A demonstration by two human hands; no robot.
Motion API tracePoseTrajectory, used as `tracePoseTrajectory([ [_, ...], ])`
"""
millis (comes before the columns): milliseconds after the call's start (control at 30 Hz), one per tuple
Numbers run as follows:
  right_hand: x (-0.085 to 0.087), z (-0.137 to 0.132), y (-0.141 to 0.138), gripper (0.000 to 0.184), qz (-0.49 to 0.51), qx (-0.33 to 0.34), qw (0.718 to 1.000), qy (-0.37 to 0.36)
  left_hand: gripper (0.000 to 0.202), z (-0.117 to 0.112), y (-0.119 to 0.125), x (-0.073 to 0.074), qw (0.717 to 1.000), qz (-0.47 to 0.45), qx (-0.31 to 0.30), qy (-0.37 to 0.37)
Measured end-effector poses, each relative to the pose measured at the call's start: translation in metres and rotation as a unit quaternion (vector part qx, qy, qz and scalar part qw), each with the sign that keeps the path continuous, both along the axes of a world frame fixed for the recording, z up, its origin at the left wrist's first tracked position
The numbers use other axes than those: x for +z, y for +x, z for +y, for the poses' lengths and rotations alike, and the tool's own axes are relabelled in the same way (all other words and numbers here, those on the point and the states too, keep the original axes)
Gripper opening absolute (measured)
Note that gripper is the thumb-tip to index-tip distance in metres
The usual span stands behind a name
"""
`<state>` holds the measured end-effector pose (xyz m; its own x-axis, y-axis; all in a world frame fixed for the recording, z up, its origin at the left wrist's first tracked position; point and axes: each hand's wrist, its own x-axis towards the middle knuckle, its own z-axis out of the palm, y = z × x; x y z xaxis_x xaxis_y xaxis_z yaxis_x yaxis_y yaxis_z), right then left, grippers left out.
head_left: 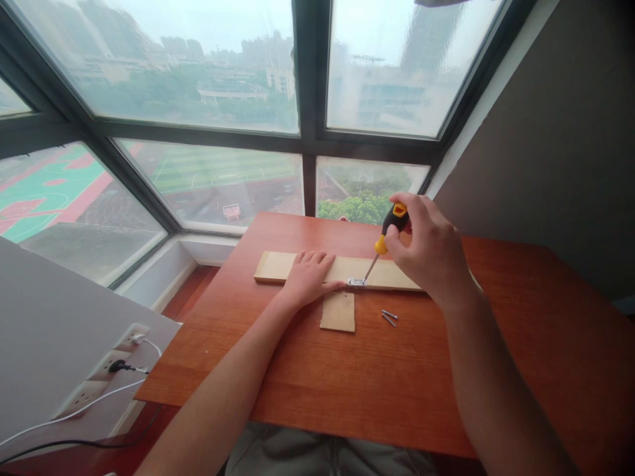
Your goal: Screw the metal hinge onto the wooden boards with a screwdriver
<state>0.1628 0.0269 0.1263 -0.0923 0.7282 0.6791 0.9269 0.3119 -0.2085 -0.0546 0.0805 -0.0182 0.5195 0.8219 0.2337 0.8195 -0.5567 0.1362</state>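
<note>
A long pale wooden board lies across the table. My left hand rests flat on it with fingers stretched out, the thumb reaching toward a small silver metal bracket at the board's near edge. My right hand grips a black and yellow screwdriver by its handle. The screwdriver slants down to the left, its tip at the bracket; whether it sits in a screw is too small to tell. A small square piece of wood lies just in front of the board, and a few screws lie to its right.
The reddish-brown wooden table ends close to my lap. Large windows with dark frames stand behind it, and a grey wall rises at the right. Wall sockets with plugged-in cables are at the lower left.
</note>
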Motion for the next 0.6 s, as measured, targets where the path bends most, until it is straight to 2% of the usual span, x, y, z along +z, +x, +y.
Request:
tracePoseTrajectory([
  [167, -0.0008, 0.0016, 0.0014, 0.029, 0.012, -0.005, 1.000, 0.000, 0.070, 0.0004, -0.0002, -0.0012, 1.000, -0.003, 0.000, -0.001],
  [300, -0.0017, 0.0026, 0.0007, 0.043, 0.040, 0.054, 0.998, -0.011, 0.070, 0.0005, -0.0006, -0.0018, 1.000, -0.005, -0.001, -0.001],
  [367, -0.0014, 0.0024, -0.0007, 0.043, 0.040, 0.068, 0.997, -0.015, 0.070, 0.0004, -0.0006, -0.0015, 1.000, -0.004, -0.001, -0.001],
  [500, -0.0005, 0.0014, -0.0028, 0.035, 0.023, 0.029, 0.999, -0.010, 0.071, 0.0003, -0.0001, -0.0010, 1.000, -0.003, -0.002, 0.002],
  [600, 0.0000, -0.0001, -0.0023, 0.039, 0.026, 0.016, 0.999, -0.022, 0.071, 0.0003, 0.0002, -0.0012, 1.000, -0.002, -0.001, 0.003],
])
